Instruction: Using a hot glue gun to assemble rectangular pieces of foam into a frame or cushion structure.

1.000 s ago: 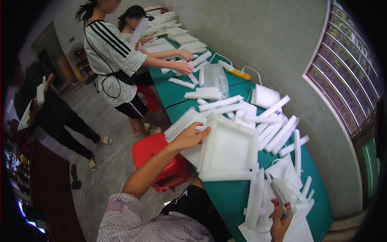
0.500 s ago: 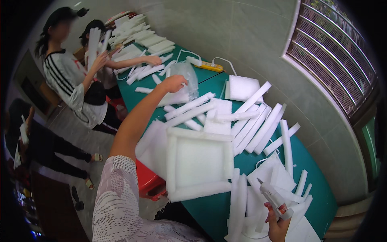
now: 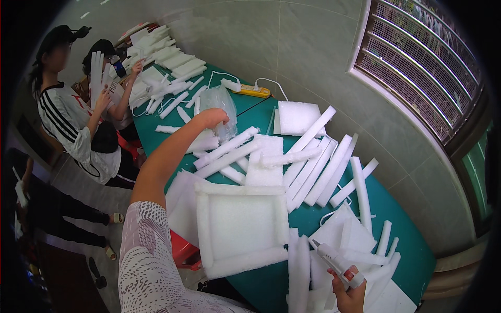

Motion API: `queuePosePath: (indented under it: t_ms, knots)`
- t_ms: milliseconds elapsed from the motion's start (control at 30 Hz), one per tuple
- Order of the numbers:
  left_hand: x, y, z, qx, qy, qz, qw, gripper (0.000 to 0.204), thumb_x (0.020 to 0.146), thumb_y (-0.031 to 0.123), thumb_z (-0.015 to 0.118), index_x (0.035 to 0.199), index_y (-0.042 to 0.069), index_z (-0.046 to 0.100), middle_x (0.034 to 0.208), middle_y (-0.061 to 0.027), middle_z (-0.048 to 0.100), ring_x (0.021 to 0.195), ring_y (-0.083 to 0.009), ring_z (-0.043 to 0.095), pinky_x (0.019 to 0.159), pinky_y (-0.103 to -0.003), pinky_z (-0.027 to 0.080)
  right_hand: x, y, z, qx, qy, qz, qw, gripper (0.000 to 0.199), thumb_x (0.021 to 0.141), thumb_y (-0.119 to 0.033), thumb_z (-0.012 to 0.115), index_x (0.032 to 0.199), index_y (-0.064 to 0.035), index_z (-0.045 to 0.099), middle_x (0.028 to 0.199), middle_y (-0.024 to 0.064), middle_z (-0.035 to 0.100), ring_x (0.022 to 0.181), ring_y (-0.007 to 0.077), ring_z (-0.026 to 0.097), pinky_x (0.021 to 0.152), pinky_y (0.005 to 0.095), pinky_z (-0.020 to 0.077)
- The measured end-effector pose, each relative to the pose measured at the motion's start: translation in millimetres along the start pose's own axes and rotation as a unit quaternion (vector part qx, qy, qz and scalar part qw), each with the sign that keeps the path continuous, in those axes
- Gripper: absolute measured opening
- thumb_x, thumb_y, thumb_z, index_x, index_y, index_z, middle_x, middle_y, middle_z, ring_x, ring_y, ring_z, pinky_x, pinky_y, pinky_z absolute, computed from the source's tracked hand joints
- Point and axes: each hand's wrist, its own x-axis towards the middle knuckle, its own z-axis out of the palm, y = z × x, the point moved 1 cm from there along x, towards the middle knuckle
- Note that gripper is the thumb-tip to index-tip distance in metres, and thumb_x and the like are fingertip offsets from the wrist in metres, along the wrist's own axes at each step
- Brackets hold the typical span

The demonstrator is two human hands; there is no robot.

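While the left hand (image 3: 213, 118) stretches far across the green table (image 3: 412, 245), its fingers curled at the foot of a clear plastic bag (image 3: 222, 110) and seemingly pinching it, though the grip itself is hard to make out, the right hand (image 3: 350, 292) stays low at the near edge, clenched around a grey glue gun (image 3: 334, 259) whose nozzle points up and left toward the white foam tray (image 3: 241, 229). That split of attention looks like the main risk in the head view: with the eyes on the far reach, the gun's tip hovers just beside loose foam strips (image 3: 313, 172) and the tray's right wall, and I judge that a small drift could scar or melt the foam or leave glue where none is wanted. The outstretched forearm also passes over the strips lying left of the pile, so a careless pull back could sweep them off the table edge toward the red stool (image 3: 182, 250). As for containers, the tray is a shallow open frame of foam walls on a flat foam base, lying near the table's front edge with nothing inside it; the bag stands slumped and translucent, and what it holds I cannot tell. A yellow power strip (image 3: 254, 91) lies beyond it by the wall.
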Motion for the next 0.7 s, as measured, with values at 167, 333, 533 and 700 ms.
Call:
queuePosePath:
  t_ms: [167,333,533,700]
  knots:
    - [-6.4,13.9,-0.5,0.114,0.056,0.032,0.991,0.022,0.074,0.000,0.059,0.094,0.009,0.061,0.096,-0.0114,0.061,0.091,-0.0299,0.063,0.077,-0.038,0.052,5.2,-3.4,5.1,0.005,-0.004,0.001,1.000,0.013,0.087,-0.011,0.061,0.088,0.0012,0.059,0.073,0.0046,0.053,0.066,0.0120,0.046,0.058,0.0263,0.0381]
    - [-9.6,22.4,6.1,0.192,0.059,0.078,0.976,0.015,0.081,0.004,0.053,0.095,0.011,0.055,0.090,-0.0093,0.061,0.088,-0.0261,0.065,0.072,-0.035,0.054,6.1,-8.5,7.5,0.002,0.000,0.008,1.000,0.015,0.087,-0.013,0.063,0.085,0.0006,0.056,0.071,0.0052,0.052,0.065,0.0136,0.045,0.059,0.0275,0.0389]
    - [-18.7,11.1,8.7,0.206,0.105,0.144,0.962,0.014,0.081,0.004,0.054,0.093,0.011,0.053,0.092,-0.0092,0.059,0.087,-0.0256,0.063,0.070,-0.036,0.054,3.6,-9.4,9.2,-0.016,0.004,-0.022,1.000,0.017,0.086,-0.014,0.064,0.088,0.0012,0.056,0.070,0.0060,0.051,0.065,0.0155,0.046,0.060,0.0288,0.0400]
    - [20.0,49.6,-21.3,-0.006,0.207,0.042,0.977,0.013,0.080,0.010,0.056,0.093,0.008,0.057,0.093,-0.0109,0.059,0.085,-0.0314,0.061,0.072,-0.041,0.052,3.3,-6.5,6.0,-0.025,0.010,0.006,1.000,0.017,0.086,-0.013,0.063,0.092,0.0013,0.058,0.079,0.0098,0.061,0.072,0.0156,0.053,0.066,0.0281,0.0441]
